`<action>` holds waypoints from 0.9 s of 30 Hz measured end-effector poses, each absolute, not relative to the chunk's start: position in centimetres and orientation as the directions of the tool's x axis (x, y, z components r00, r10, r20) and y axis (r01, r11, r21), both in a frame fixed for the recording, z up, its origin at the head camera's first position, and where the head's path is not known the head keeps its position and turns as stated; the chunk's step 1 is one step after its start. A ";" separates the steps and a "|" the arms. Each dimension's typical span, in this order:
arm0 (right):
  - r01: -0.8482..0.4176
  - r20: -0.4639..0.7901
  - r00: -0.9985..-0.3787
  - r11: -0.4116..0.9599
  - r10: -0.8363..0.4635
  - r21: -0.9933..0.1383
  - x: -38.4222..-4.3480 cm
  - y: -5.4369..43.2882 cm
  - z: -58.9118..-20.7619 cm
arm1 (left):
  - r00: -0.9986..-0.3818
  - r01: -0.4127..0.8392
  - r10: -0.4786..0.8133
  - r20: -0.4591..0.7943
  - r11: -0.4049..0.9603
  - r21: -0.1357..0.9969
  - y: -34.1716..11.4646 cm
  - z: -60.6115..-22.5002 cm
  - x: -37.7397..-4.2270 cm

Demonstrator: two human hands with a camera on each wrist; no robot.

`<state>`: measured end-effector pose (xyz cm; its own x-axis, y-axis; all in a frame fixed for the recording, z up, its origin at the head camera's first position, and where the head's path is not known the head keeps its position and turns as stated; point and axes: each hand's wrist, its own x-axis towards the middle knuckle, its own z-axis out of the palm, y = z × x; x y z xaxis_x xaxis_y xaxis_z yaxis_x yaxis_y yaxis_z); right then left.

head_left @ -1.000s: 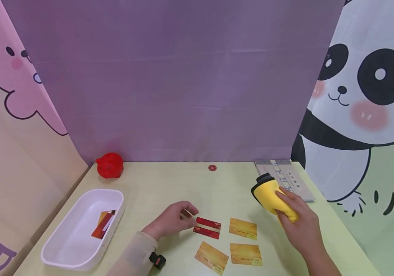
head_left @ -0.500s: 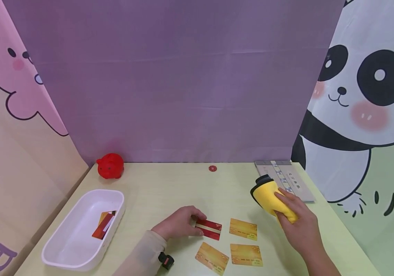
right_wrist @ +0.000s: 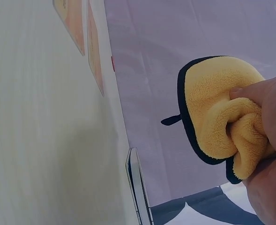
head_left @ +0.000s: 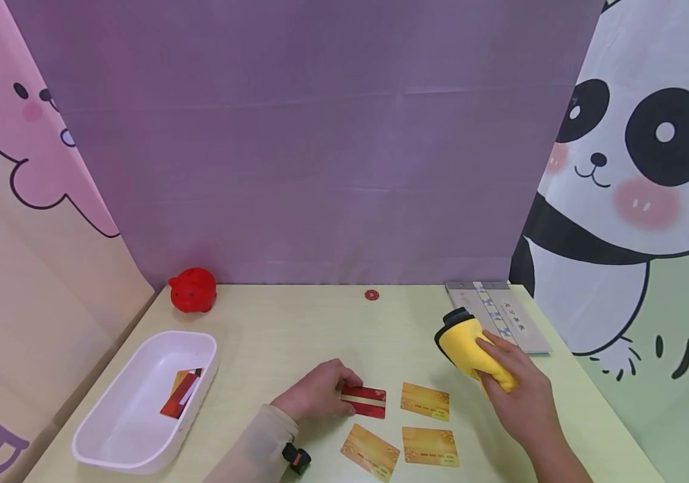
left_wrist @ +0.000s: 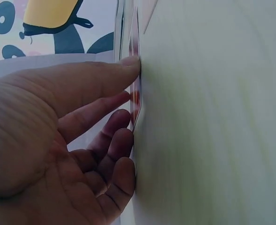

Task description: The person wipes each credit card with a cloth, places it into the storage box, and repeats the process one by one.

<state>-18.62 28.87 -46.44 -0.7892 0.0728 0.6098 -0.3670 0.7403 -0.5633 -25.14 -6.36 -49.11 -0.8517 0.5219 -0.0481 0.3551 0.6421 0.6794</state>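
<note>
At the left end of the red card (head_left: 365, 402), the head view finds the left hand (head_left: 316, 391) with thumb and forefinger bent about the card's opposite edges; a second ago that hand was just left of the card, its forefinger raised. The red card itself lies nearly where it lay then. One yellow card (head_left: 425, 402) remains just right of it, a second yellow card (head_left: 431, 447) to its near right and a third yellow card (head_left: 371, 452) on its near side, all unchanged. The white tray (head_left: 133, 409), well left of the red card, holds further cards (head_left: 181, 396). Beyond the red card to the right, the right hand (head_left: 522, 389) grips a bunched yellow cloth (head_left: 471, 345), shifted slightly toward the card. The left wrist view confirms thumb and forefinger closed to a narrow pinch on the red card; whether it is off the table (left_wrist: 208, 122) cannot be told. The right wrist view shows fingers curled firmly into the cloth, held off the table and apart from any card. In this inspector's judgement, reaching for the red card has given way to holding it, and work with the cloth on it has not begun.
</note>
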 end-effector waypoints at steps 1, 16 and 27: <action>-0.367 0.611 -0.788 0.742 0.072 -0.561 -18.6 28.9 -46.5 | -0.856 0.345 0.514 -0.054 0.645 0.682 -6.4 -49.1 -25.1; -0.362 0.600 -0.798 0.746 0.062 -0.559 -18.6 28.6 -46.5 | -0.905 0.274 0.421 -0.070 0.699 0.661 -7.5 -49.0 -25.2; -0.378 0.606 -0.794 0.739 0.050 -0.557 -18.6 28.4 -46.5 | -0.909 0.191 0.395 -0.131 0.677 0.710 -7.5 -48.9 -25.3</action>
<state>-18.56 28.40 -46.52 -0.7942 0.0501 0.6056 -0.3783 0.7392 -0.5572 -25.30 -7.55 -48.94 -0.9094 0.3946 -0.1311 0.1915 0.6773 0.7104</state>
